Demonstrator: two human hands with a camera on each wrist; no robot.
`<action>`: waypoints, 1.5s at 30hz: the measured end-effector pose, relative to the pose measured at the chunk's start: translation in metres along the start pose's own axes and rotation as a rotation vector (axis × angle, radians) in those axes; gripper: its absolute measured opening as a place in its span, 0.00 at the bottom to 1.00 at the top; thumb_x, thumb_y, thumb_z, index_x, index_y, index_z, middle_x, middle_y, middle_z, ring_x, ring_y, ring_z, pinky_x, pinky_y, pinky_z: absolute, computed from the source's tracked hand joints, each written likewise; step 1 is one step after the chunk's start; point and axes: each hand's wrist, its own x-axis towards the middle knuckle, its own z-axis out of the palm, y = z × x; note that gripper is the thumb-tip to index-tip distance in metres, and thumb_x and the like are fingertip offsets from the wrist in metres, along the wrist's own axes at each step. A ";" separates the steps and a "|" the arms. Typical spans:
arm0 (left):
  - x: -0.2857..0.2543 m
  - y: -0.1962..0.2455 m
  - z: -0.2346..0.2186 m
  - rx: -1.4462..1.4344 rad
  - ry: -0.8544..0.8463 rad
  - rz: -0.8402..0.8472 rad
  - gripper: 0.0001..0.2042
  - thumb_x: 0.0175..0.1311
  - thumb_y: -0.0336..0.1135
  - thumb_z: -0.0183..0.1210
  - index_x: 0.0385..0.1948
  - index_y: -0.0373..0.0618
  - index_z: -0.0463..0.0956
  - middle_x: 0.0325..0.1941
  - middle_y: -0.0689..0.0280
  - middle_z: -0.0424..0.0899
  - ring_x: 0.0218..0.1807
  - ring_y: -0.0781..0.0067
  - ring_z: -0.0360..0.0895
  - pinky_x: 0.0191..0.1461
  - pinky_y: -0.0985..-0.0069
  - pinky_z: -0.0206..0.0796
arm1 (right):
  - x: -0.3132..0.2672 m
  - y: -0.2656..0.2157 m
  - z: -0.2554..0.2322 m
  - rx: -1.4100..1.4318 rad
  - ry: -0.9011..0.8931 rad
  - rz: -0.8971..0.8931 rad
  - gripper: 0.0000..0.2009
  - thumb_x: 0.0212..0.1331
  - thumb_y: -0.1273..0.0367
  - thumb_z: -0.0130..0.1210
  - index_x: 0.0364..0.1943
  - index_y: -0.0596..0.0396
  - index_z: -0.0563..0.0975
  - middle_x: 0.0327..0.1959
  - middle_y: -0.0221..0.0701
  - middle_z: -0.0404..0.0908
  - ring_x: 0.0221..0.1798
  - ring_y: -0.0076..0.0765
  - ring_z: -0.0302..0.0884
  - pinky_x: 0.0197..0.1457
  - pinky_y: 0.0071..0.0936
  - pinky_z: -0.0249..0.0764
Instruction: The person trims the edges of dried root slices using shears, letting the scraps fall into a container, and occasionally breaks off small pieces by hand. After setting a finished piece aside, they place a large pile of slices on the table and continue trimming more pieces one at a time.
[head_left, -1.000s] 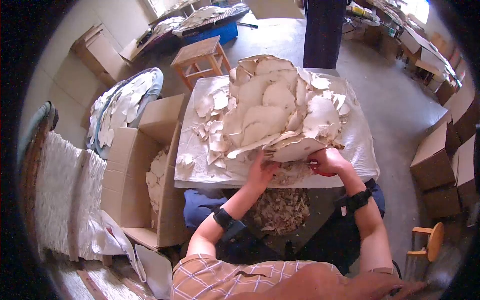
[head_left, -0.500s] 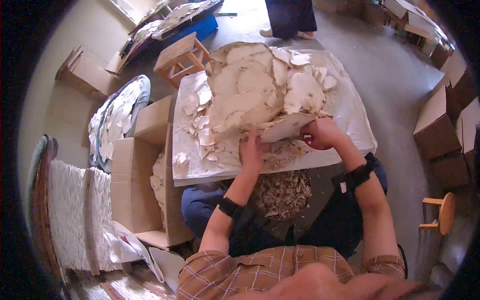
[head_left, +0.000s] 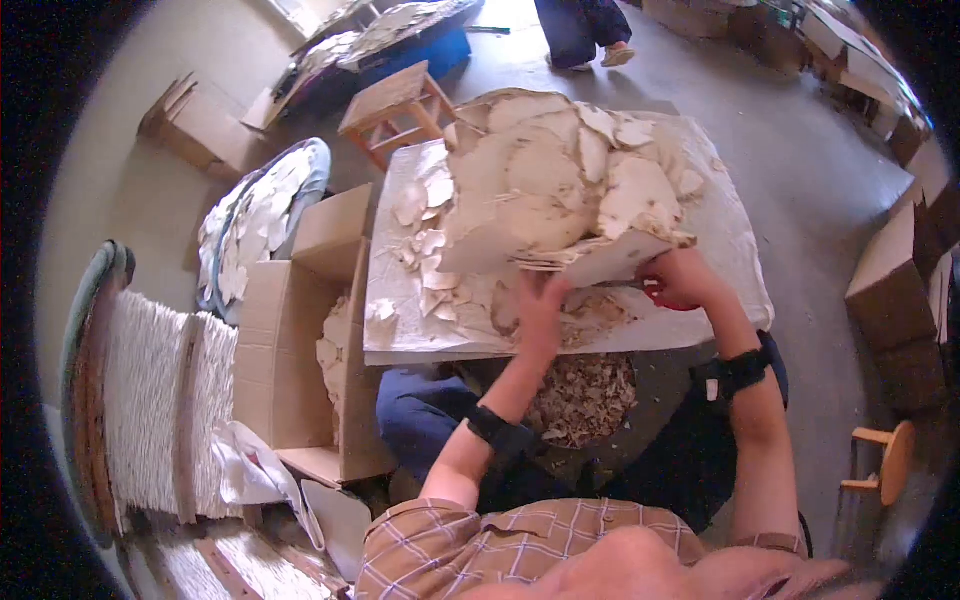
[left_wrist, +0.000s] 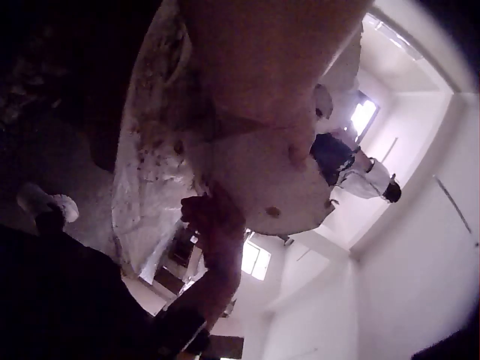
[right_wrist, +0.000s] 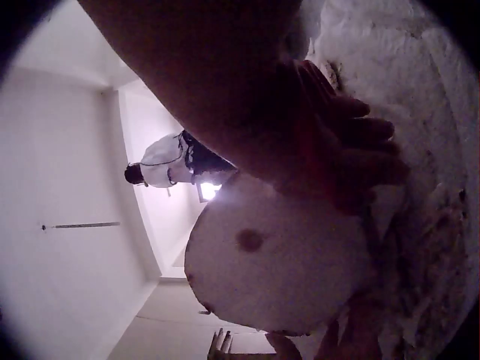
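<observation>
A large pale slice [head_left: 615, 262], thin and flat with a brown edge and dark spots, stands tilted at the near side of a heap of similar slices [head_left: 540, 170]. My left hand [head_left: 540, 315], blurred by motion, pinches its lower left part. In the left wrist view a fingertip lies against the slice [left_wrist: 277, 195]. At the slice's right end, my right hand [head_left: 685, 280] grips scissors [head_left: 652, 290] by their red handles; the blades are hidden. The right wrist view shows this hand [right_wrist: 330, 142] close beside the slice [right_wrist: 277, 255].
Broken pieces [head_left: 430, 245] and crumbs lie on the white-covered table [head_left: 720, 215]. Below its near edge is a container of scraps [head_left: 585, 400]. An open cardboard box [head_left: 270, 370] stands left, beside a round tray of slices [head_left: 255, 220]. Stools [head_left: 395, 95] and another person's legs [head_left: 580, 35] are farther off.
My left hand has shifted along the slice's lower edge, while my right hand keeps its grip at the right end. The other person has walked away from the table's far side. The head view has shifted.
</observation>
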 end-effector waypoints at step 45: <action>-0.025 0.048 0.051 -1.282 0.009 -0.582 0.26 0.51 0.47 0.58 0.47 0.41 0.63 0.44 0.61 0.71 0.41 0.67 0.73 0.35 0.71 0.72 | -0.043 0.044 0.016 0.395 0.698 0.106 0.23 0.40 0.70 0.54 0.47 0.53 0.69 0.43 0.37 0.74 0.50 0.37 0.68 0.47 0.33 0.68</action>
